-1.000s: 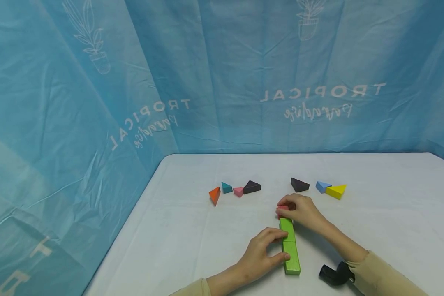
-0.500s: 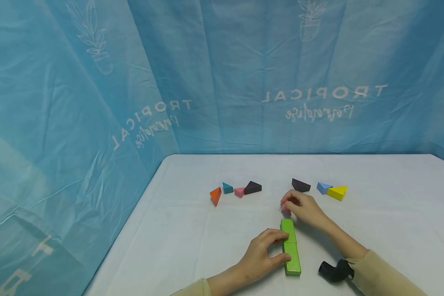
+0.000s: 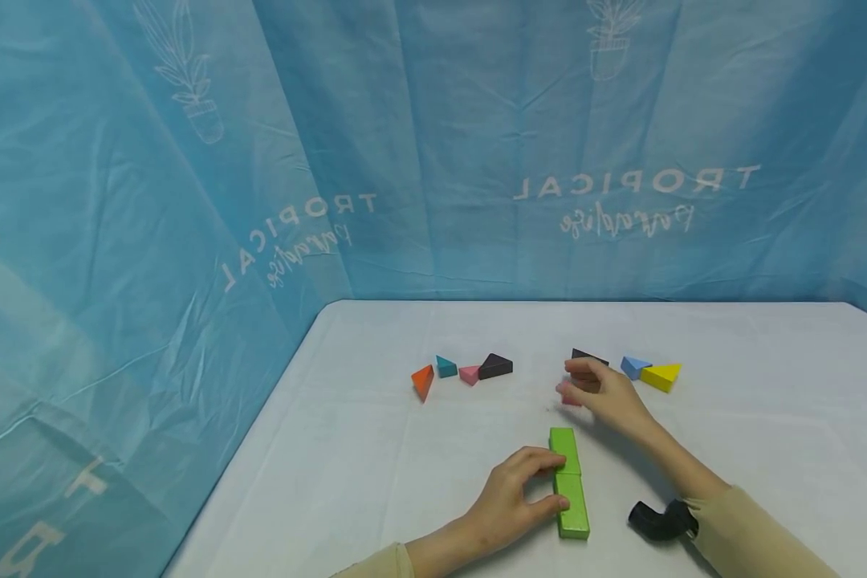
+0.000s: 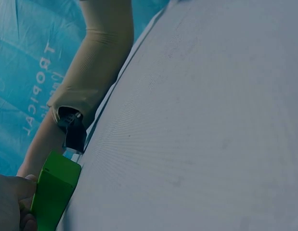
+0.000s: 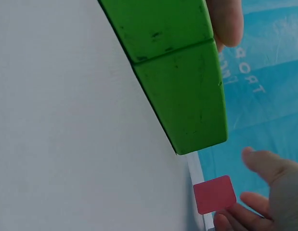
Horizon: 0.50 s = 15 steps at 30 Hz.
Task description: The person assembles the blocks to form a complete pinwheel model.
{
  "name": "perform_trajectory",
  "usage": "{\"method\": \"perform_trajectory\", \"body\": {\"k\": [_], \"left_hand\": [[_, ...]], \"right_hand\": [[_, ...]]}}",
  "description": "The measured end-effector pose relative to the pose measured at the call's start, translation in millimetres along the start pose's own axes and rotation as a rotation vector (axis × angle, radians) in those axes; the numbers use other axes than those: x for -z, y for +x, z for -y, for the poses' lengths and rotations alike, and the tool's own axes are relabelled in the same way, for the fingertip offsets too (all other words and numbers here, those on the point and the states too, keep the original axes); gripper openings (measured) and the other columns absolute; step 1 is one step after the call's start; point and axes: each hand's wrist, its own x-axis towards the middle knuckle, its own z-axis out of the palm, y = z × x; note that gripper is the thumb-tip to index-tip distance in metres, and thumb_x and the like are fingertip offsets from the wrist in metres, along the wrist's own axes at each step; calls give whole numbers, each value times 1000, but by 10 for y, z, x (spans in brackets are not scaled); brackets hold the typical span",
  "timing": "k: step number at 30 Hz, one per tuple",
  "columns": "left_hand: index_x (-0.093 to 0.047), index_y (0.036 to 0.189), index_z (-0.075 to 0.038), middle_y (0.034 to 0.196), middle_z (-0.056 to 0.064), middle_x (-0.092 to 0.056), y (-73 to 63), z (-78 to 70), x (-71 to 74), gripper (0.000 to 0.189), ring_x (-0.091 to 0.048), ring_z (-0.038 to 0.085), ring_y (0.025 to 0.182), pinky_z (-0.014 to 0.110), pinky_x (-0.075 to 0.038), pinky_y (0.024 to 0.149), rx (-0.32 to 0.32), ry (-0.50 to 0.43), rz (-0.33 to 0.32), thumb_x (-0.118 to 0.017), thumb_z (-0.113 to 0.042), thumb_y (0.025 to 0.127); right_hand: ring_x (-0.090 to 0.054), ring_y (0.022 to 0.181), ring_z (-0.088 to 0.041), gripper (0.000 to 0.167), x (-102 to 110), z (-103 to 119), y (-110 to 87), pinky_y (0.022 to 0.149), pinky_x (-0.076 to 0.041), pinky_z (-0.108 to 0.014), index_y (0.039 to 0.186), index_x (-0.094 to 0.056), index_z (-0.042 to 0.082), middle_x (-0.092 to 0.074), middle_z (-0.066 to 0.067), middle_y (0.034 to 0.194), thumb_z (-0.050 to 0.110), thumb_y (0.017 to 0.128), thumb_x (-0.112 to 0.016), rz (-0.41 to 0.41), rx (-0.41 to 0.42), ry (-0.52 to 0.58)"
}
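The left hand (image 3: 509,498), finger and thumb spread, touched two green blocks (image 3: 571,506) lying end to end on the white table (image 3: 332,457). Beyond them, apart, was a red block (image 5: 214,194), the right hand (image 3: 608,396) loosely open beside it, thumb clear.

The head view is bright, with soft shadows on the table (image 3: 332,449); both wrist views look dim.
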Motion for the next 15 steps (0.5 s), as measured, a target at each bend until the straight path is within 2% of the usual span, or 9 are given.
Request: {"method": "perform_trajectory", "body": {"k": [3, 9, 15], "left_hand": [[-56, 124, -6, 119, -1, -56, -1, 7, 1, 41, -52, 4, 111, 18, -42, 92, -14, 5, -5, -69, -23, 88], [-56, 124, -6, 120, -1, -55, -11, 12, -3, 42, -52, 4, 111, 18, -43, 92, -1, -12, 6, -68, -23, 88], [-56, 125, -7, 121, -2, -55, -8, 2, -1, 42, -50, 3, 113, 19, -42, 93, 36, -45, 19, -67, -24, 89]], "right_hand": [[-62, 101, -30, 56, -13, -16, -24, 84, -51, -42, 123, -56, -1, -62, -17, 116, 31, 81, -75, -1, 24, -40], [-64, 87, -25, 36, -59, -77, -48, 77, -54, -38, 112, -63, -1, -66, -12, 101, 9, 80, -76, -41, 104, -127], [-62, 86, -23, 31, 2, -57, -68, 76, -54, -39, 110, -65, 0, -67, -11, 99, 7, 81, -74, -77, 123, -167]]}}
